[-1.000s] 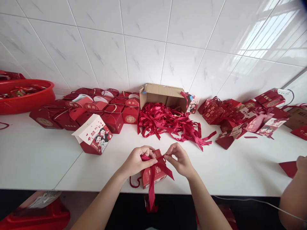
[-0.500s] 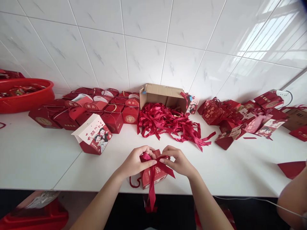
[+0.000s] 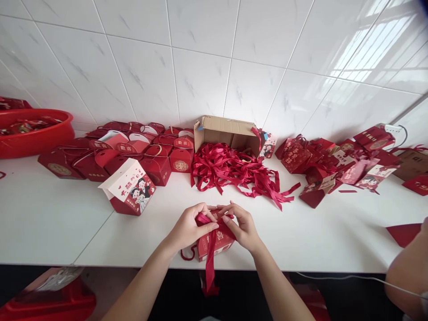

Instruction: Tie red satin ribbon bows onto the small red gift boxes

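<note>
A small red gift box (image 3: 216, 243) stands at the table's front edge, with a red cord handle curling out at its left. A red ribbon (image 3: 210, 263) is wrapped over its top, and one tail hangs down past the table edge. My left hand (image 3: 189, 227) pinches a loop of the ribbon on the box's top. My right hand (image 3: 241, 226) is closed on the ribbon from the right, its fingertips meeting those of the left hand.
A cardboard box (image 3: 227, 133) spills a pile of red ribbons (image 3: 237, 171) behind. Folded red boxes (image 3: 133, 154) stand left, an illustrated one (image 3: 130, 187) in front, more boxes (image 3: 337, 167) right. A red basin (image 3: 33, 131) sits far left. Another person's arm (image 3: 406, 269) is at the right edge.
My right hand has moved left, closing in on my left hand over the box, and the ribbon end that it held out has been drawn in.
</note>
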